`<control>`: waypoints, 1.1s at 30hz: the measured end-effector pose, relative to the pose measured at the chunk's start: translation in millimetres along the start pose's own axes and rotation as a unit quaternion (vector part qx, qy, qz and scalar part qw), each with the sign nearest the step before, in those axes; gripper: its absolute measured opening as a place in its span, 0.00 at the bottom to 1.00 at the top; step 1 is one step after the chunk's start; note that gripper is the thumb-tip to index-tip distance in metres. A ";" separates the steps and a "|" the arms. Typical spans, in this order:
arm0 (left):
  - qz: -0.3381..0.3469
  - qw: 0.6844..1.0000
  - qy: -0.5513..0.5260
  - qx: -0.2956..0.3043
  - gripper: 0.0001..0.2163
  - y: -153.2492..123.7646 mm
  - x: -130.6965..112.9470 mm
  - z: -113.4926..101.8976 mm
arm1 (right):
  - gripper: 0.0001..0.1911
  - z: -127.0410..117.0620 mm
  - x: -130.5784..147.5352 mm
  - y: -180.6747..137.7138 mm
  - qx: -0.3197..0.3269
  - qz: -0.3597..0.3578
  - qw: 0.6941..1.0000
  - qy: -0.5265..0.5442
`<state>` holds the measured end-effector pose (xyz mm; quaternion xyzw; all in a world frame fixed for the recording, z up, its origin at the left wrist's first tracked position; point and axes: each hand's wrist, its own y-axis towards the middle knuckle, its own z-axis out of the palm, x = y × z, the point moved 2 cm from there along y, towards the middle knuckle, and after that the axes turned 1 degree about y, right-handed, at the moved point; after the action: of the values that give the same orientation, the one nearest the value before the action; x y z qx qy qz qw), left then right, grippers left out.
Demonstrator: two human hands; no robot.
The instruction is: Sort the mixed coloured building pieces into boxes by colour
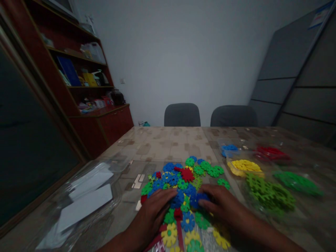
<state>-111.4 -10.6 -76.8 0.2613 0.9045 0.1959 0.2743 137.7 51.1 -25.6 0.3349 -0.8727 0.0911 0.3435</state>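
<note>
A heap of plastic gear-shaped pieces in blue, green, yellow and red lies on the table before me. My left hand [157, 210] rests against the heap's left side, fingers stretched out, the tips touching a blue gear piece [177, 200]. On the other side, my right hand [219, 201] has thumb and fingers closed around a dark blue gear piece [202, 198]. A red gear piece [187, 174] sits on top at the back of the heap. Nearer me are a yellow gear piece [169, 235] and a blue one with a yellow centre [188, 221].
Clear trays of sorted pieces stand on the right: blue [229, 150], yellow [244, 166], red [271, 153], green [299, 182] and lime [270, 192]. To the left, a clear tray [118, 164] holds white cards [85, 206]. Two grey chairs [182, 114] stand beyond the table.
</note>
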 end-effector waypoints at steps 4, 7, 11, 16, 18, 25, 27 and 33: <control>0.016 1.000 0.008 -0.006 0.18 1.3 -1.6 -0.4 | 0.06 3.9 -7.5 23.6 -0.027 0.014 0.998 -0.046; 0.019 0.999 0.025 -0.003 0.19 1.7 -2.9 -0.1 | 0.06 11.0 -7.0 34.6 -0.032 0.034 0.997 -0.065; 0.028 0.999 0.044 -0.001 0.19 2.5 -5.4 -0.1 | 0.06 17.9 -1.0 41.6 -0.039 0.035 0.996 -0.073; 0.042 0.999 0.032 -0.002 0.19 4.4 -6.1 0.4 | 0.07 22.0 -3.6 43.6 -0.026 0.027 0.999 -0.021; 0.039 0.999 0.025 0.002 0.19 4.1 -5.5 0.6 | 0.09 22.0 -5.1 43.0 -0.027 0.025 0.999 -0.008; 0.005 0.999 -0.026 0.023 0.16 2.7 -5.5 -1.0 | 0.16 8.7 -0.4 41.7 -0.020 0.016 0.999 0.047; 0.012 0.999 -0.037 0.016 0.15 3.7 -7.5 -2.4 | 0.16 1.7 -1.5 42.0 -0.006 0.013 0.998 0.056; 0.000 0.996 -0.087 -0.004 0.05 9.7 -15.9 -8.5 | 0.08 -11.1 -6.0 43.1 0.035 -0.005 0.998 0.050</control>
<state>-101.7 -14.0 -59.2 0.2767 0.8762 0.1759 0.3532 119.1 91.2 -18.2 0.3466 -0.8489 0.1365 0.3749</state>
